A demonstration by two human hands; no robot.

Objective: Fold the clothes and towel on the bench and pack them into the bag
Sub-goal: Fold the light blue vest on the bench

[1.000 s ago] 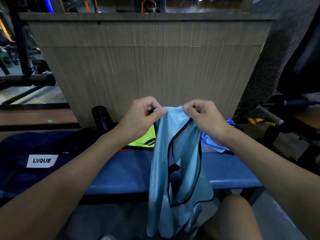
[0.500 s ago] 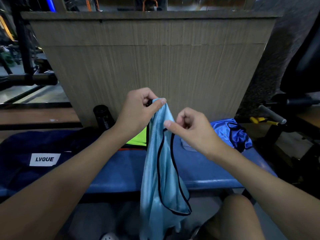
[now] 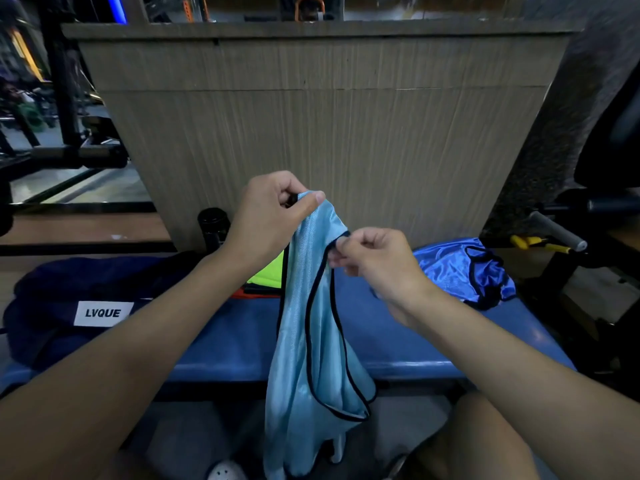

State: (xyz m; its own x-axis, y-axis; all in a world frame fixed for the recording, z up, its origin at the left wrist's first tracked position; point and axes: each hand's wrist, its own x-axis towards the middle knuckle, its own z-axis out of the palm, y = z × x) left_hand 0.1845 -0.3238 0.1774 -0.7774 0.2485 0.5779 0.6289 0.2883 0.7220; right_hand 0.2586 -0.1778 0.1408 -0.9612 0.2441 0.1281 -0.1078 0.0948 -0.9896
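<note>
Thumb and curled fingers of the left hand (image 3: 273, 216) pinched the top of the light blue vest (image 3: 311, 341), a closed grip on bunched fabric. The right hand (image 3: 377, 261), at 4 o'clock from it, nipped the black-trimmed edge of an opening between thumb and fingertips. From those 2 holds the vest hung in the air in front of the bench (image 3: 242, 341), twisted into a narrow column, its lower end trailing past the bench's front edge toward 6 o'clock. It looked thin, shiny and slippery, with dark binding looping round its openings; which was neck and which armhole I could not tell. The step in hand seemed to be sorting out the garment before any fold, by finding matching edges. The next move likely called for drawing the hands apart to spread the vest, then laying it flat on the blue pad. At 3 o'clock of the vest a royal blue bib (image 3: 460, 268) lay crumpled on the bench. At 9 o'clock a neon yellow garment (image 3: 266, 277) peeked out beside the left wrist, and farther out the navy bag (image 3: 69, 292) sat with its inside hidden.
</note>
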